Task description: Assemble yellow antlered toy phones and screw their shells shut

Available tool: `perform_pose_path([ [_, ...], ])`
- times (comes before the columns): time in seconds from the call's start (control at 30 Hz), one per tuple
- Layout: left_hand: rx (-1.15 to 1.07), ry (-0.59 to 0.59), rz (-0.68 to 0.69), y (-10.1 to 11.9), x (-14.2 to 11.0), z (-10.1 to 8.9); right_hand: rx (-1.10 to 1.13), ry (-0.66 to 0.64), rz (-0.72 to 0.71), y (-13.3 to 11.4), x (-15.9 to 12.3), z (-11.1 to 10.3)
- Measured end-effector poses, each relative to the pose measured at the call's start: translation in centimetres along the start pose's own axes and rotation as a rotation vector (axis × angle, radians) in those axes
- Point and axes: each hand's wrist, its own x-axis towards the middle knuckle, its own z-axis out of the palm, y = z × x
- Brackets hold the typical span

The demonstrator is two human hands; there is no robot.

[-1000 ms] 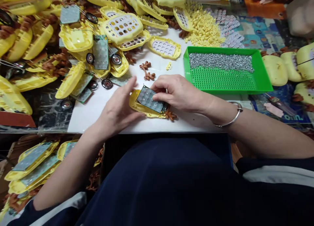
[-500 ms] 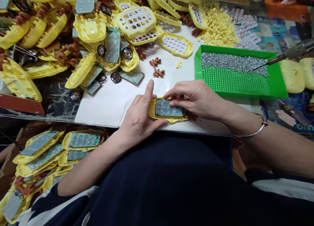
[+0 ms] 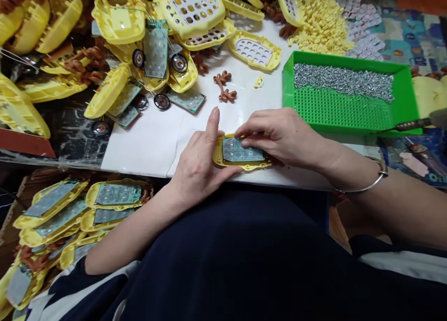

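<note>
A yellow plastic shell [image 3: 219, 157] lies near the front edge of the white table top [image 3: 146, 144], with a grey-green circuit board [image 3: 237, 150] seated in it. My left hand [image 3: 199, 160] cups the shell's left end, thumb under its front rim and index finger stretched straight up. My right hand [image 3: 279, 136] lies over the shell's right half, its fingertips pressing down on the board's far edge.
A green tray [image 3: 349, 114] with a band of small metal screws [image 3: 344, 81] stands to the right. Yellow shells, boards and round speakers are heaped at the back left [image 3: 153, 56]. Finished shells are stacked in a box below left [image 3: 104, 202]. A screwdriver tip [image 3: 415, 123] pokes in from the right.
The shell has slid nearer the table's front edge and the board now sits flat in it. The view has shifted left and down. The screwdriver tip has dropped from the tray to its front corner.
</note>
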Motion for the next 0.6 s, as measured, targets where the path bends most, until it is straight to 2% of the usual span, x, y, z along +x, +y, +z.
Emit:
perform_pose_path([
  [0.1,0.01,-0.041,-0.022,0.1,-0.1,-0.2,-0.006,-0.007,-0.001,0.0,0.0,0.0],
  [0.17,0.045,-0.041,0.01,0.2,0.0,-0.3,-0.026,0.001,-0.006,0.0,0.0,0.0],
  [0.33,0.085,0.03,0.282,0.5,1.0,0.1,-0.059,0.032,-0.054,0.1,0.1,0.4],
  [0.43,0.063,0.01,0.353,0.6,1.8,0.6,-0.053,0.049,-0.082,-0.1,-0.2,0.7],
  [0.5,0.058,0.0,0.345,0.7,2.1,0.7,-0.038,0.153,-0.121,-0.4,-1.1,0.4],
  [0.6,0.087,-0.008,0.34,0.8,2.4,0.7,-0.004,0.442,-0.065,-0.9,-3.7,-1.6],
])
